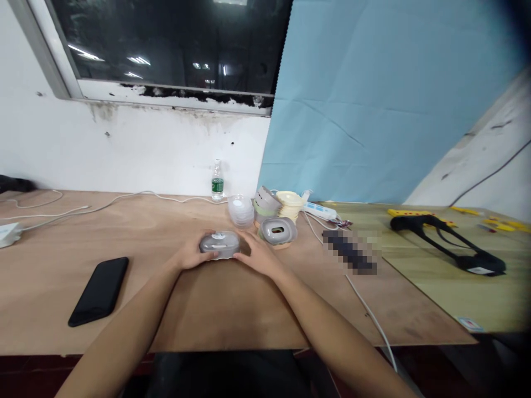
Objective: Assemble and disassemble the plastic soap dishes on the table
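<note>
A small grey plastic case with a rounded lid sits on the wooden table in front of me. My left hand grips its left side with curled fingers. My right hand holds its right side, fingers wrapped toward the case. Just behind lie a stack of clear plastic lids, a stack of grey parts, a pile of pale yellow pieces, and another grey case with an opening in its top.
A black phone lies at the left. A water bottle stands by the wall. White cables and a power strip run along the back. A black headset-like device rests on the right board.
</note>
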`<state>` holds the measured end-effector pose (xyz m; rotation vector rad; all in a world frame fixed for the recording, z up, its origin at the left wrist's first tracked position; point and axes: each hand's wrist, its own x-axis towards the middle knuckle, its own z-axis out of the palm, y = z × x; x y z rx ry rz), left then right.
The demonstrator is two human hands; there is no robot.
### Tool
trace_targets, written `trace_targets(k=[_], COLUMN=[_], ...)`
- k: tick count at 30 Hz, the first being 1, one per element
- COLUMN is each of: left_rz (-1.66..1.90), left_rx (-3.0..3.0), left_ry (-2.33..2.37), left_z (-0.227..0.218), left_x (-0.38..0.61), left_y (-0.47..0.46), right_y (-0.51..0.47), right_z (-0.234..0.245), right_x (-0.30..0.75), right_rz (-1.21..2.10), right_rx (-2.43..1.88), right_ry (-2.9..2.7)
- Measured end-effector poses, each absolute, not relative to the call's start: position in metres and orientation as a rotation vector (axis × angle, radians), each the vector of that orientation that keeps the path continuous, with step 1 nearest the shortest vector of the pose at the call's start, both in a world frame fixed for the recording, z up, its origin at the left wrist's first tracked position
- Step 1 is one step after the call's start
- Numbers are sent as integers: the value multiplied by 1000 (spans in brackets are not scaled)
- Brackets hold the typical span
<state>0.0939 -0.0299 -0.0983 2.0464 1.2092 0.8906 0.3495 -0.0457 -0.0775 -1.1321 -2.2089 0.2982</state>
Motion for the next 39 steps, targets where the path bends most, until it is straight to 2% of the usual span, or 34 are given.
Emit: trace_targets(k=[5,12,17,27,32,39], left_rz=[1061,1274,1423,1314,1287,1052], left_rx=[1991,1823,1836,2084,2214,2329], left_ry=[1165,1212,1007,721,960,1531], left_z=[-97,-97,-98,-97,-96,-98], left_x=[97,105,120,140,134,117], left_y=[-31,-28,-36,-53,-50,-33], right_y=[-47,-55,-68,-58,-50,12], right_z=[-76,-79,-76,-63,-60,-17], right_x=[350,345,322,305,310,330], right_rz=[308,113,111,-61,-42,-135], right_rx=[-1132,-1075,-876,-823,-753,-1091], right_ry=[-2195,-1976,-2168,-2316,-2267,-2132])
